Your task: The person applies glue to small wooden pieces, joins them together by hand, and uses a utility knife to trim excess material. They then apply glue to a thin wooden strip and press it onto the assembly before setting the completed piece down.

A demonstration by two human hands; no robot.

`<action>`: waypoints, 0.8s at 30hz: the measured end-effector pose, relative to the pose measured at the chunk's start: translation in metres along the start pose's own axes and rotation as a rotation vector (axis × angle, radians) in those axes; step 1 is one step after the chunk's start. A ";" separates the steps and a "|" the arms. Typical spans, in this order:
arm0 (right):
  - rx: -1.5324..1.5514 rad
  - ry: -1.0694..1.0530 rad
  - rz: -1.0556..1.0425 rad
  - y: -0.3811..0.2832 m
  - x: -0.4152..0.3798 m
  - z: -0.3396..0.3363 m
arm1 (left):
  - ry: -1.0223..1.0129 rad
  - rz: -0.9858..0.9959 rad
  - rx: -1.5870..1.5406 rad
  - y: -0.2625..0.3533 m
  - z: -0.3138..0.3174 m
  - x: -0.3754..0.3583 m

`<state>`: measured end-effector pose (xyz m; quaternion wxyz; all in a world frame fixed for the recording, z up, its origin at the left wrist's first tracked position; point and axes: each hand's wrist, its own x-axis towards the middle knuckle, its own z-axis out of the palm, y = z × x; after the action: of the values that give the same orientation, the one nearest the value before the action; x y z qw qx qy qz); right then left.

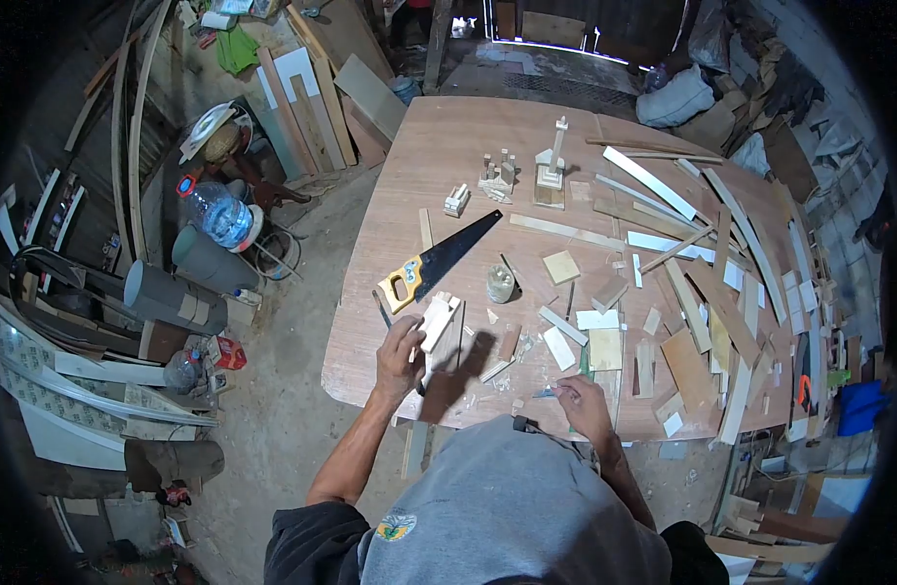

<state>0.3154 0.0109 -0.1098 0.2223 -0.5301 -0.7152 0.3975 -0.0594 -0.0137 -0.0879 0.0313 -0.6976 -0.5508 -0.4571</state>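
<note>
My left hand [400,358] is wrapped round a small wooden model [438,322], held tilted above the table's near left part. Low over the near edge, my right hand [583,406] pinches a thin bluish stick-like tool [544,394]; its exact kind is too small to tell. Beyond the left hand lies a handsaw [446,259] with a yellow handle. A jar [500,284] with a stick in it stands ahead of the hands. Small pale wood blocks [558,348] and a square yellowish piece [605,349] lie close to the right hand.
Farther back on the table [438,146] stand a wooden tower model [553,166], a small castle-like model [498,172] and a little block model [456,201]. Strips and offcuts [706,302] pile up on the right. A large water bottle [219,216] is off to the left.
</note>
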 end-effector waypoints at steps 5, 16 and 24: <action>-0.042 0.010 0.019 0.010 0.001 -0.016 | -0.112 -0.363 -0.121 -0.009 0.020 0.001; -0.029 0.063 0.084 0.045 0.004 -0.022 | -0.253 -0.686 -0.062 -0.060 0.075 -0.001; -0.054 0.081 0.069 0.052 0.008 -0.014 | -0.276 -0.756 -0.030 -0.077 0.098 -0.005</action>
<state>0.3529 0.0290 -0.1442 0.2228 -0.5758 -0.6975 0.3636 -0.0614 0.0664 -0.1842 -0.2235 -0.5013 -0.7608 -0.3463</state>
